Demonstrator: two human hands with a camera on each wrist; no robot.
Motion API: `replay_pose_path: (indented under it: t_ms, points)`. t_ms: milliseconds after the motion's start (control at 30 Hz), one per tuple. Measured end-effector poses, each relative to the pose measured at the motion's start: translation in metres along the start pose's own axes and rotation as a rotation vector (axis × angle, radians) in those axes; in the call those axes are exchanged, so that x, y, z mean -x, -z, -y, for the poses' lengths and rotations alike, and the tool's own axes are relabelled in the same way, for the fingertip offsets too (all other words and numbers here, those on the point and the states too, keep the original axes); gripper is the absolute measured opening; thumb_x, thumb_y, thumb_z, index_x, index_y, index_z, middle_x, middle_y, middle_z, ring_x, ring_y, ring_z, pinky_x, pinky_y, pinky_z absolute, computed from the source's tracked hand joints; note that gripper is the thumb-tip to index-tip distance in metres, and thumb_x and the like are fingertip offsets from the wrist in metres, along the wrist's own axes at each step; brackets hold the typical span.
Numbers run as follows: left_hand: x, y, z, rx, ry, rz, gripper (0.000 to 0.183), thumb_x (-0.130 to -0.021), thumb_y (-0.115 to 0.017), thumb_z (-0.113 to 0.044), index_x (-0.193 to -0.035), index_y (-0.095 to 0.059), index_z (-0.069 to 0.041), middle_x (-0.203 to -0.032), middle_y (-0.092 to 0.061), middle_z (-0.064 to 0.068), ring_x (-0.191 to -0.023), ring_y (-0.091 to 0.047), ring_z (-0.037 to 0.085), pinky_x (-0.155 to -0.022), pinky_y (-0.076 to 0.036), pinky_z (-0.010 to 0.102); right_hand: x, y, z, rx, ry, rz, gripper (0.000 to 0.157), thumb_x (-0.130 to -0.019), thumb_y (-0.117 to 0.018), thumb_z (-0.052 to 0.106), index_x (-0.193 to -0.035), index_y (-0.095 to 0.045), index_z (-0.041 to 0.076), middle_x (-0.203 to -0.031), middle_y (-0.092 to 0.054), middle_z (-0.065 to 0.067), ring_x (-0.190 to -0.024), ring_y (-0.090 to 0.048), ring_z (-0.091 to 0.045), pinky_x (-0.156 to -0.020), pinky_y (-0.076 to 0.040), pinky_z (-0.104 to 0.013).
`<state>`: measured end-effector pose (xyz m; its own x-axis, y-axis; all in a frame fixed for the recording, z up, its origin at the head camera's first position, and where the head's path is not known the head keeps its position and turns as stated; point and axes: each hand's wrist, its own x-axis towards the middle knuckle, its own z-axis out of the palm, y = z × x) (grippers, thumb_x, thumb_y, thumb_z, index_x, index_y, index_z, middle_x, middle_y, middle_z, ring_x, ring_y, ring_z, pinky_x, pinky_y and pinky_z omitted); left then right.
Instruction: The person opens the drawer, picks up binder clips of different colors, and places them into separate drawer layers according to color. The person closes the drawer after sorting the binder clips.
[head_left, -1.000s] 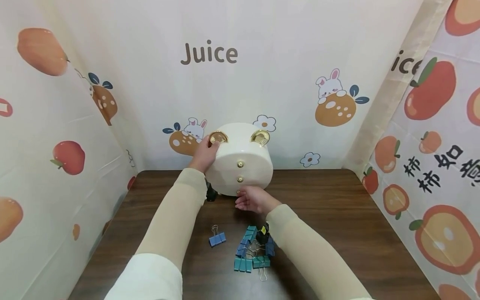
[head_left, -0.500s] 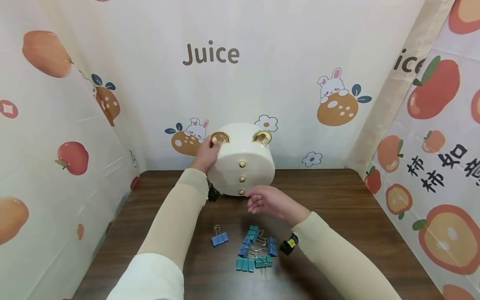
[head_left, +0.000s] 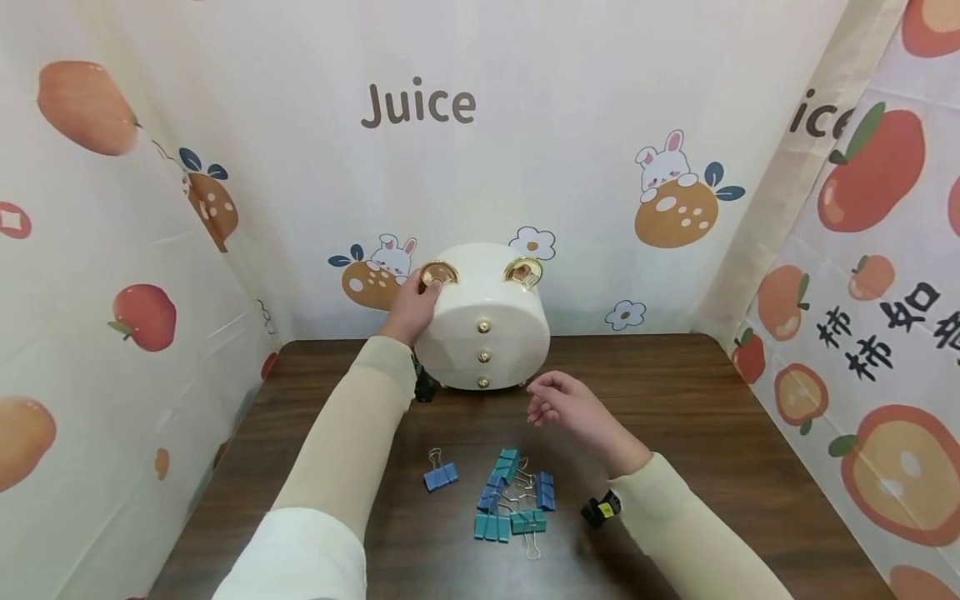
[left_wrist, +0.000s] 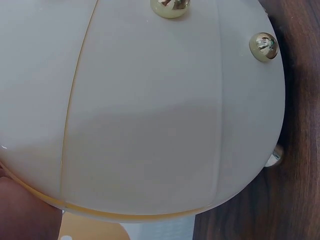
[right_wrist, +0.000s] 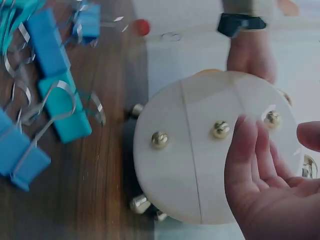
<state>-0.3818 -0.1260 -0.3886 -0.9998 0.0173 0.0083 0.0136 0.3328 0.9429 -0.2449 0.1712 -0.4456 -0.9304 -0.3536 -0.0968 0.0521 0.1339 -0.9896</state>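
Observation:
A white oval box (head_left: pixel 480 300) with small feet stands at the back of the table, with three gold knobs down its front and two gold rings on top. My left hand (head_left: pixel 412 310) grips its upper left side by the gold ring (head_left: pixel 438 274). In the left wrist view the box front (left_wrist: pixel 150 125) shows thin seams, with only part of that hand at the edge. My right hand (head_left: pixel 562 404) hovers in front of the box's lower right, apart from it, fingers loosely bent around nothing. Teal and blue binder clips (head_left: pixel 491 527) lie nearer me.
One blue binder clip (head_left: pixel 440 477) lies by itself left of the cluster. The dark wooden table (head_left: pixel 675 467) runs back to a printed curtain (head_left: pixel 570 167), with more curtain on both sides. Each wrist wears a black camera (head_left: pixel 602 508).
My right hand has moved right and away from the bottom knob of the box. The left hand keeps its hold, and the box and clips stay in place.

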Motion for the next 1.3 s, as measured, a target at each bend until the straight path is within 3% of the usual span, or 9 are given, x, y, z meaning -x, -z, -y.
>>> replay_pose_path:
  t_ms: [133,300,533,633,700,900,1000,1133,1300]
  points:
    - [0.001,-0.001,0.0,-0.003,0.007,0.007,0.049,-0.11,-0.049,-0.037,-0.155,-0.044,-0.018,-0.156,-0.047,0.005,-0.14,-0.043,0.024,-0.117,-0.032,0.047,-0.006,-0.01,0.001,0.253,0.083,-0.073,0.022,-0.106,-0.059,0.022,-0.117,-0.06,0.002,-0.095,-0.066,-0.012,-0.086,-0.066,-0.026,-0.081,-0.058,-0.046]
    - [0.0,-0.001,0.001,0.005,0.017,0.007,0.049,-0.11,-0.049,-0.038,-0.155,-0.043,-0.019,-0.156,-0.046,0.005,-0.139,-0.043,0.024,-0.117,-0.032,0.048,-0.016,-0.023,0.006,0.547,0.178,-0.101,0.024,-0.103,-0.064,0.023,-0.12,-0.063,0.007,-0.096,-0.065,-0.001,-0.084,-0.06,-0.017,-0.076,-0.053,-0.037]
    - [0.001,0.001,0.001,-0.009,0.001,-0.012,0.048,-0.11,-0.049,-0.038,-0.153,-0.045,-0.018,-0.154,-0.048,0.007,-0.138,-0.044,0.025,-0.116,-0.033,0.048,-0.041,-0.037,0.015,0.709,0.209,-0.122,0.029,-0.101,-0.065,0.024,-0.123,-0.062,0.004,-0.089,-0.062,0.001,-0.077,-0.057,-0.018,-0.07,-0.051,-0.037]
    - [0.002,0.002,0.002,-0.008,0.002,-0.018,0.048,-0.11,-0.049,-0.038,-0.153,-0.045,-0.017,-0.154,-0.048,0.007,-0.137,-0.045,0.026,-0.115,-0.034,0.049,-0.052,-0.042,0.017,0.722,0.192,-0.149,0.028,-0.102,-0.064,0.026,-0.121,-0.063,0.006,-0.088,-0.06,0.0,-0.076,-0.056,-0.018,-0.07,-0.049,-0.037]
    - [0.002,0.003,0.004,-0.008,0.007,-0.023,0.048,-0.11,-0.049,-0.038,-0.153,-0.045,-0.017,-0.154,-0.048,0.008,-0.137,-0.045,0.026,-0.115,-0.034,0.049,-0.06,-0.046,0.016,0.635,0.145,-0.133,0.026,-0.103,-0.061,0.027,-0.119,-0.064,0.005,-0.088,-0.062,-0.002,-0.075,-0.058,-0.018,-0.07,-0.051,-0.038]
    - [0.004,0.002,0.005,-0.011,0.02,-0.023,0.048,-0.11,-0.048,-0.039,-0.154,-0.045,-0.019,-0.154,-0.048,0.006,-0.137,-0.045,0.026,-0.115,-0.034,0.049,-0.081,-0.057,0.009,0.114,-0.081,-0.06,0.037,-0.106,-0.053,0.021,-0.115,-0.06,-0.015,-0.09,-0.068,-0.023,-0.071,-0.068,-0.021,-0.074,-0.061,-0.042]
    - [0.004,0.0,0.002,-0.011,0.015,-0.017,0.048,-0.11,-0.048,-0.038,-0.154,-0.044,-0.019,-0.155,-0.047,0.006,-0.137,-0.045,0.025,-0.116,-0.034,0.049,-0.086,-0.06,0.009,-0.065,-0.168,-0.061,0.043,-0.108,-0.05,0.024,-0.121,-0.056,-0.016,-0.096,-0.068,-0.027,-0.07,-0.068,-0.021,-0.073,-0.061,-0.039]
    - [0.004,-0.001,-0.001,-0.018,0.008,-0.02,0.048,-0.11,-0.049,-0.038,-0.154,-0.044,-0.018,-0.155,-0.047,0.006,-0.137,-0.044,0.025,-0.116,-0.033,0.048,-0.088,-0.064,0.012,-0.269,-0.25,-0.064,0.046,-0.11,-0.045,0.027,-0.129,-0.052,-0.014,-0.097,-0.065,-0.021,-0.075,-0.068,-0.024,-0.079,-0.06,-0.04]
    - [0.003,-0.002,-0.002,-0.033,0.002,-0.019,0.047,-0.11,-0.049,-0.037,-0.153,-0.045,-0.017,-0.154,-0.048,0.007,-0.136,-0.045,0.026,-0.116,-0.033,0.049,-0.094,-0.07,0.013,-0.466,-0.315,-0.087,0.038,-0.11,-0.037,0.018,-0.127,-0.05,-0.014,-0.094,-0.062,-0.018,-0.086,-0.066,-0.03,-0.09,-0.056,-0.043]
